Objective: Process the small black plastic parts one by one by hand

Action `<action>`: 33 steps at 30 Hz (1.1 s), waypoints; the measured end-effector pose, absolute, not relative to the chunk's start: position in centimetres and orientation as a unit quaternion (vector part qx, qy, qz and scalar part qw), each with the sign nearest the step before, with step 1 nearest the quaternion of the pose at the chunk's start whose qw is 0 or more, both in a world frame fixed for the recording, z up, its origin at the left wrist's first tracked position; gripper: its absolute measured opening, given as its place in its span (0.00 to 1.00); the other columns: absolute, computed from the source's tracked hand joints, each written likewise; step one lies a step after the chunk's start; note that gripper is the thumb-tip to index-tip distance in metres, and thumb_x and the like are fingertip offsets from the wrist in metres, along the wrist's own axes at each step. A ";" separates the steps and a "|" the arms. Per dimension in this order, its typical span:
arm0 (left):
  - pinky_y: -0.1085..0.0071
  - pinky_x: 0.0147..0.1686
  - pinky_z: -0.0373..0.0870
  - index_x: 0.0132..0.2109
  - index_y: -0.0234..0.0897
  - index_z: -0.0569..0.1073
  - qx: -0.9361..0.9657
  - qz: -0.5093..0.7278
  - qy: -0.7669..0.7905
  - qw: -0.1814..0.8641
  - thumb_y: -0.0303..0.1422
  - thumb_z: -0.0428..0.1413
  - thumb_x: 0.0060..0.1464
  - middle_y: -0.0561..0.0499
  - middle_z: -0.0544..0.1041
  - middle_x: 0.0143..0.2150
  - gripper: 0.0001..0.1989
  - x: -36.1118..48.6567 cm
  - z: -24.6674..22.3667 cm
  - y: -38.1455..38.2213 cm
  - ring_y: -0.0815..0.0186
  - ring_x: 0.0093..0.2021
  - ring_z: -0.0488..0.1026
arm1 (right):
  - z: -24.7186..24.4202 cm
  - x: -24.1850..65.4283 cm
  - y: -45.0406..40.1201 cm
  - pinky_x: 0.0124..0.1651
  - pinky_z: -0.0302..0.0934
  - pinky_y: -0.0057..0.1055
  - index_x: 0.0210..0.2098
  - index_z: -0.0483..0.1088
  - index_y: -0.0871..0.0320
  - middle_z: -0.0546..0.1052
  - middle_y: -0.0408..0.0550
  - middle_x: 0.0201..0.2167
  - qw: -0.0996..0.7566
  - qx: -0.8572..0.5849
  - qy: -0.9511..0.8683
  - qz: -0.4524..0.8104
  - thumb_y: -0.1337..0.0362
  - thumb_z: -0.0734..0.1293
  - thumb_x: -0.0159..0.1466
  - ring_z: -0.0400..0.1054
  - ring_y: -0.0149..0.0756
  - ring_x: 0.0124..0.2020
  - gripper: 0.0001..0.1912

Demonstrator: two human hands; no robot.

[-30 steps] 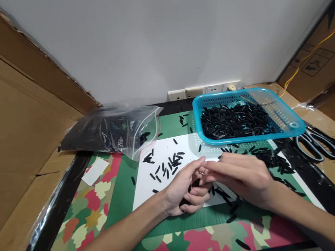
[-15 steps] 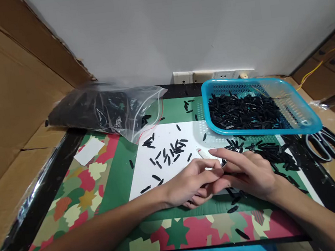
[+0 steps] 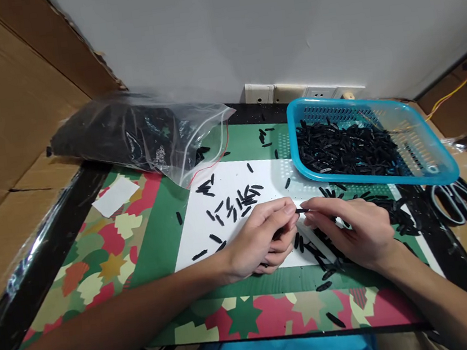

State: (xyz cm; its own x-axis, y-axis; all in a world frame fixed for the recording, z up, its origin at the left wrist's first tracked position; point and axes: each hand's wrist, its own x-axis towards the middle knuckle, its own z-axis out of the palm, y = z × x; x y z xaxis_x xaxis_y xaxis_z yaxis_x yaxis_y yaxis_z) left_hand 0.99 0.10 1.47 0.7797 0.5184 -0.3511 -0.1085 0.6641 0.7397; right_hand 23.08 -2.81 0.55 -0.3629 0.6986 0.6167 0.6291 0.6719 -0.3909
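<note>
A thin black strip-shaped piece (image 3: 302, 210) spans the small gap between my two hands, above the white sheet (image 3: 233, 174). My left hand (image 3: 273, 235) pinches its left end between thumb and forefinger, the other fingers curled into the palm. Something dark shows inside that curl, too covered to make out. My right hand (image 3: 352, 225) pinches the right end with thumb and forefinger. Several similar black pieces (image 3: 244, 196) lie scattered on the sheet left of my hands. More black pieces (image 3: 311, 250) lie beneath and around my right hand.
A blue basket (image 3: 387, 179) holding many black pieces stands at the back right, with scissors (image 3: 458, 201) beside it. A clear zip bag (image 3: 126, 137) full of dark contents lies at the back left. A white paper scrap (image 3: 116, 196) rests on the patterned mat (image 3: 100, 265).
My hands were overlapping and have drawn slightly apart, bringing the black piece between the fingertips into view. The white stick-like object near my right forefinger no longer shows plainly. My view has shifted slightly.
</note>
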 end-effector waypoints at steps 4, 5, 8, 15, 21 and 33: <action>0.81 0.11 0.43 0.36 0.42 0.62 0.361 0.176 0.280 0.872 0.50 0.50 0.73 0.64 0.53 0.21 0.20 1.0 1.5 0.2 0.75 0.16 0.43 | 0.6 23.1 -2.6 0.30 0.70 0.24 0.48 0.76 0.55 0.87 0.43 0.31 0.389 -0.405 -0.826 0.052 0.69 0.66 0.76 0.80 0.30 0.25 0.06; 0.81 0.11 0.43 0.36 0.42 0.62 0.359 0.174 0.279 0.873 0.50 0.49 0.73 0.64 0.53 0.21 0.20 0.9 1.5 0.2 0.75 0.16 0.43 | 0.6 23.1 -2.5 0.30 0.71 0.24 0.47 0.76 0.55 0.87 0.43 0.31 0.387 -0.405 -0.827 0.051 0.68 0.67 0.76 0.80 0.30 0.25 0.06; 0.81 0.11 0.43 0.36 0.42 0.63 0.356 0.173 0.275 0.876 0.49 0.49 0.74 0.64 0.53 0.20 0.19 0.9 1.4 0.3 0.75 0.15 0.43 | 0.6 23.2 -2.4 0.31 0.71 0.25 0.46 0.77 0.54 0.87 0.43 0.31 0.387 -0.405 -0.827 0.046 0.68 0.67 0.76 0.81 0.31 0.26 0.06; 0.81 0.11 0.44 0.37 0.42 0.63 0.355 0.194 0.268 0.874 0.46 0.51 0.73 0.64 0.54 0.20 0.16 0.9 1.4 0.3 0.75 0.15 0.43 | 0.6 23.2 -2.5 0.30 0.69 0.26 0.44 0.76 0.56 0.86 0.44 0.30 0.395 -0.399 -0.827 0.040 0.69 0.68 0.75 0.80 0.31 0.25 0.04; 0.81 0.11 0.44 0.37 0.42 0.63 0.358 0.189 0.272 0.873 0.47 0.51 0.73 0.64 0.54 0.20 0.17 0.9 1.3 0.2 0.75 0.15 0.43 | 0.4 23.3 -2.4 0.30 0.70 0.26 0.45 0.77 0.55 0.86 0.44 0.30 0.393 -0.400 -0.827 0.035 0.69 0.68 0.75 0.81 0.32 0.25 0.05; 0.81 0.11 0.43 0.33 0.41 0.62 0.365 0.169 0.290 0.868 0.51 0.51 0.72 0.64 0.52 0.20 0.23 1.0 1.1 0.4 0.76 0.15 0.44 | 0.2 23.2 -2.4 0.30 0.68 0.27 0.45 0.76 0.54 0.83 0.43 0.27 0.385 -0.395 -0.834 0.026 0.71 0.66 0.73 0.78 0.33 0.23 0.07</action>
